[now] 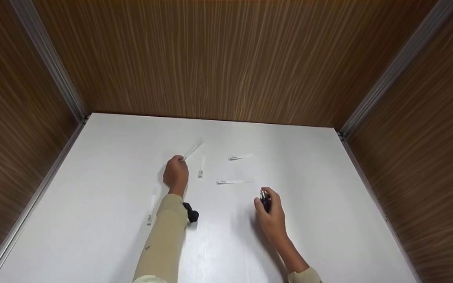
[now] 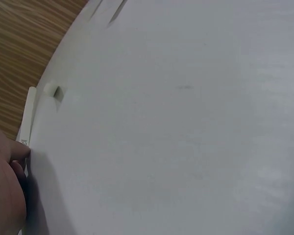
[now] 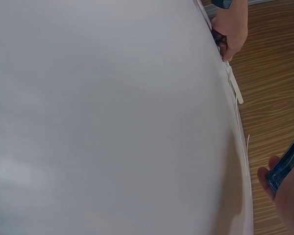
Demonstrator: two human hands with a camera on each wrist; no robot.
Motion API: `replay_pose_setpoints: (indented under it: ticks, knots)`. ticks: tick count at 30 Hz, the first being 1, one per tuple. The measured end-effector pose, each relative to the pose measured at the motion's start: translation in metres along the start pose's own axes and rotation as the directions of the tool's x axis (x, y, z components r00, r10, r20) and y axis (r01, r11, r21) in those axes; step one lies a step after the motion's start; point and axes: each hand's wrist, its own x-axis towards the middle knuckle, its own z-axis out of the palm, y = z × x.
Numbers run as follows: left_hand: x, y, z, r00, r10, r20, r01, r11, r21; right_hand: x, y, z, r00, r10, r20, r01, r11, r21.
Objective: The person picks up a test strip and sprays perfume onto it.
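Note:
My left hand (image 1: 176, 175) pinches one end of a narrow white paper strip (image 1: 193, 149), which points away toward the back right. In the left wrist view the strip (image 2: 28, 115) stands out past the fingertips, with small dark print near the grip. My right hand (image 1: 272, 216) grips a small dark bottle with a silver top (image 1: 266, 201), held upright between thumb and fingers. Seen from the right wrist, the bottle (image 3: 286, 164) looks dark blue and glassy. The two hands are apart, the right one lower and nearer the body.
Several similar white strips with printed ends lie on the white table (image 1: 104, 177): one strip (image 1: 201, 167) right of the left hand, two strips (image 1: 234, 182) toward the middle, another strip (image 1: 151, 208) left of the left sleeve. Wood-grain panels (image 1: 210, 59) enclose the back and sides.

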Motion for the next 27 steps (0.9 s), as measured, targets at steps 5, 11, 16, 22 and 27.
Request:
replay_pose_setpoints:
  ticks: [5, 11, 16, 22, 27]
  knots:
    - [0.002, 0.000, -0.002, 1.000, 0.010, 0.026, -0.011, 1.000, 0.007, 0.001, 0.001, 0.001, 1.000, -0.012, 0.010, 0.012, 1.000, -0.009]
    - [0.004, -0.003, -0.007, 0.998, -0.024, 0.057, 0.027, 0.998, -0.056, 0.003, 0.000, 0.001, 1.000, -0.008, 0.008, 0.008, 1.000, 0.005]
    - [0.006, -0.003, -0.012, 0.993, -0.065, 0.101, 0.076, 0.992, -0.101, 0.004, 0.000, 0.000, 1.000, -0.017, 0.001, 0.017, 1.000, 0.001]
    - [0.004, -0.002, -0.017, 0.987, -0.091, 0.135, 0.109, 0.985, -0.135, 0.005, 0.002, 0.001, 0.999, -0.043, -0.009, 0.043, 0.999, 0.004]
    - [0.003, -0.002, -0.021, 0.984, -0.088, 0.153, 0.115, 0.978, -0.175, 0.007, 0.002, 0.002, 0.999, -0.036, -0.008, 0.036, 0.999, 0.009]
